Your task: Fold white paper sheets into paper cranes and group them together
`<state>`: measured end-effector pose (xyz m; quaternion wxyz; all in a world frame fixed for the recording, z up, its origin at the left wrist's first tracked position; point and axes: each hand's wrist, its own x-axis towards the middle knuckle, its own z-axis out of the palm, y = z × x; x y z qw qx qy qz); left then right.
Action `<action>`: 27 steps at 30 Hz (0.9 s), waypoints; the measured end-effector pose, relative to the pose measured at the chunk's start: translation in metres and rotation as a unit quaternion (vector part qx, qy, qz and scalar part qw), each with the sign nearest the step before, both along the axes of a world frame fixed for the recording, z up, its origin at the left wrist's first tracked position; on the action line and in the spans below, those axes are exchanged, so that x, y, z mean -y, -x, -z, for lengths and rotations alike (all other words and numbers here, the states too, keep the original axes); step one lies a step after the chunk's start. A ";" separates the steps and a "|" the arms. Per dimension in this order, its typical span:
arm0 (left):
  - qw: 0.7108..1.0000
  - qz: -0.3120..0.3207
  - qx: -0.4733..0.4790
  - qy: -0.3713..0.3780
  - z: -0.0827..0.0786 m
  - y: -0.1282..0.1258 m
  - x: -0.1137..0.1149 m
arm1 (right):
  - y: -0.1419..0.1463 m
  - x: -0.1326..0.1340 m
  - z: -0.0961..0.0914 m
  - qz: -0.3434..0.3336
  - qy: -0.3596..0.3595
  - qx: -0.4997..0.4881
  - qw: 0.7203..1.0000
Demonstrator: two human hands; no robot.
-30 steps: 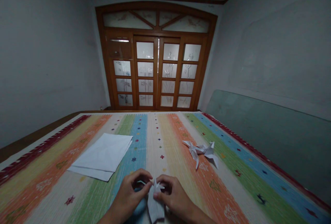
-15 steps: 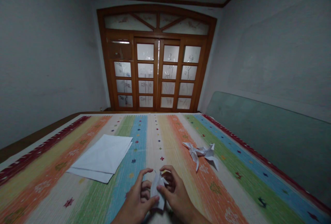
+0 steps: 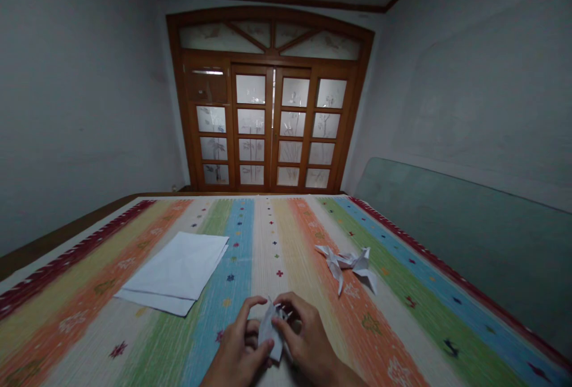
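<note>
Both hands meet low in the middle of the view over a striped mat. My left hand (image 3: 239, 345) and my right hand (image 3: 304, 339) pinch a small folded white paper piece (image 3: 270, 330) between their fingertips, its point sticking up between them. Left of the hands lies a stack of flat white paper sheets (image 3: 179, 271). To the right, beyond my right hand, rest finished folded paper cranes (image 3: 351, 263).
The striped multicoloured mat (image 3: 402, 315) covers a wide surface that runs toward a wooden glass-paned door (image 3: 268, 124). A green padded panel (image 3: 469, 238) leans along the right wall. A brown wooden edge (image 3: 58, 241) shows at the left.
The hands have shifted slightly right and closed in around the paper piece, which has been turned so its point stands up between the fingers. The view has tilted slightly.
</note>
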<state>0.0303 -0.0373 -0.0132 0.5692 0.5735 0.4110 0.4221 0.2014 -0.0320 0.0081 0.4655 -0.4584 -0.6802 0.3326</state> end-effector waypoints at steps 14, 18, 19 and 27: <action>0.990 -0.093 -0.070 -0.083 -0.004 -0.002 0.005 | -0.001 0.006 0.009 0.002 -0.096 0.119 0.988; 0.987 -0.115 -0.064 -0.088 -0.003 -0.003 0.008 | 0.004 0.008 0.020 0.051 -0.174 0.122 0.976; 0.988 -0.123 -0.051 -0.082 -0.002 -0.003 0.008 | 0.006 0.009 0.023 0.061 -0.196 0.124 0.971; 0.987 -0.136 0.067 -0.057 0.005 -0.007 0.010 | 0.009 0.009 0.020 0.032 -0.218 0.076 0.972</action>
